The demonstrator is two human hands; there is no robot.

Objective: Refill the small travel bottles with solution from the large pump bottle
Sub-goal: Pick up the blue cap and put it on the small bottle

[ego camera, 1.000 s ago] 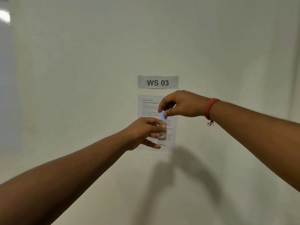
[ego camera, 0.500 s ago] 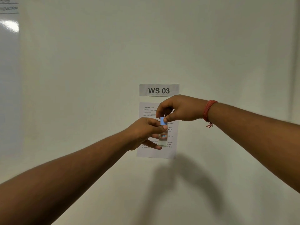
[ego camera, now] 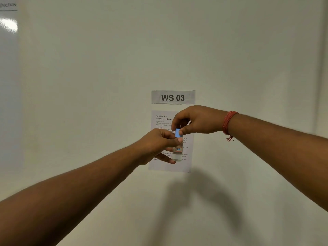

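The left hand (ego camera: 158, 144) grips 1 small clear bottle (ego camera: 178, 153) upright in the air. Just above, the right hand (ego camera: 197, 121) pinches its blue cap (ego camera: 177, 133) with thumb and fingers. Best keep the bottle steady and vertical while turning. Behind hangs a paper sheet (ego camera: 159, 121) under a "WS 03" label (ego camera: 173, 97).

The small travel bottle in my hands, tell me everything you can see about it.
The small travel bottle is clear, plastic by the look of it, with an orange-framed label on its front and a light blue cap on top. It stands upright in mid-air before a printed task sheet on the wall. The left hand grips its upper body, thumb across the neck; the right hand pinches the cap from above. How full it is cannot be told.
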